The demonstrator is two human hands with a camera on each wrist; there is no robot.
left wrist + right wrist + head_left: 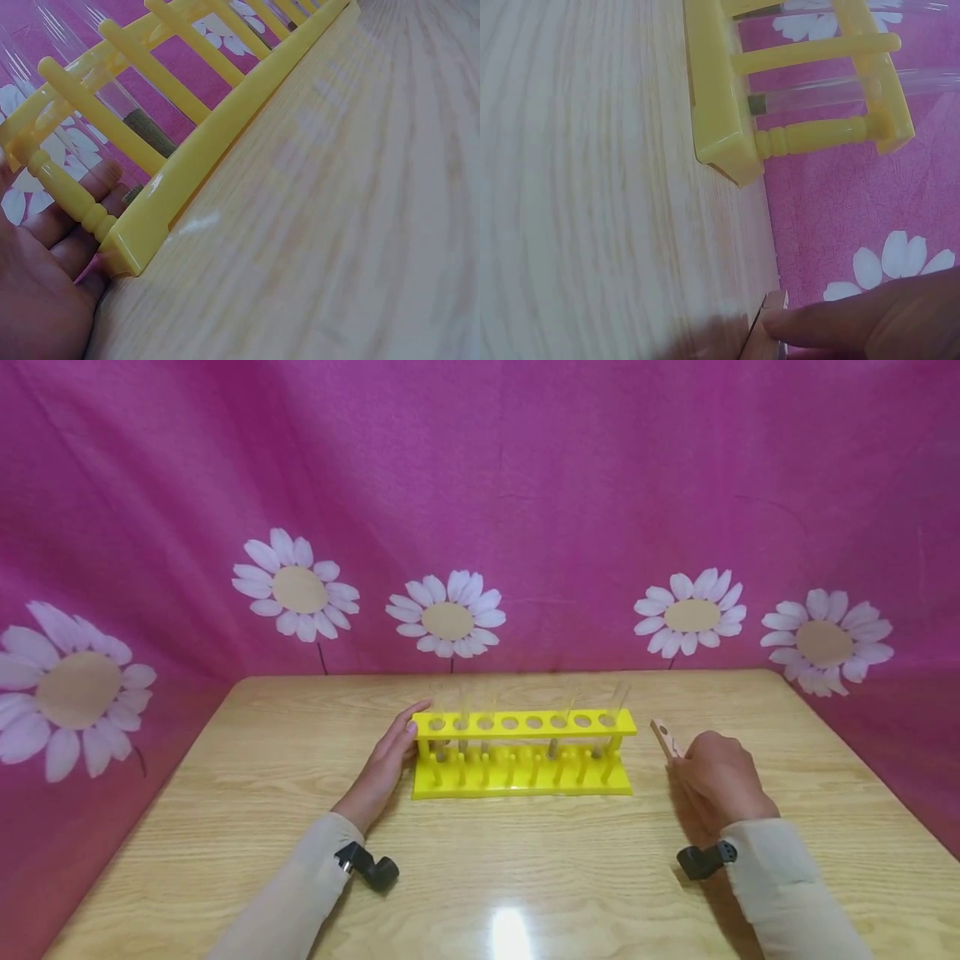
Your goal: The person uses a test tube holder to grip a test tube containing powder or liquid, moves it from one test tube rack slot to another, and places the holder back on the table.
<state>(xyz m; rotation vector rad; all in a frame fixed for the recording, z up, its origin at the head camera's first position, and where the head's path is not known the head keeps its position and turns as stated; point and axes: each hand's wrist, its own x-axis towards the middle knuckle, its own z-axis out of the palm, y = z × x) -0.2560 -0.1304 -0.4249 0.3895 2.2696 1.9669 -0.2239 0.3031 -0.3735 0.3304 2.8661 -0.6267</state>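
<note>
A yellow test tube rack (521, 792) stands upright in the middle of the table. Several clear test tubes (619, 696) sit in its holes, each with a little dark material at the bottom, such as the tube (817, 96) near the right end. My left hand (381, 779) holds the rack's left end, and in the left wrist view its fingers (67, 251) reach behind the end post (71, 195). To the right of the rack, my right hand (720, 777) grips a wooden test tube clamp (663, 740), whose front end points away toward the back. Most of the clamp's rear part is hidden by the hand.
The wooden table (465, 868) runs back to a pink cloth (555, 510) printed with white flowers. A small black camera (367, 867) is strapped to the left wrist and another camera (705, 860) to the right.
</note>
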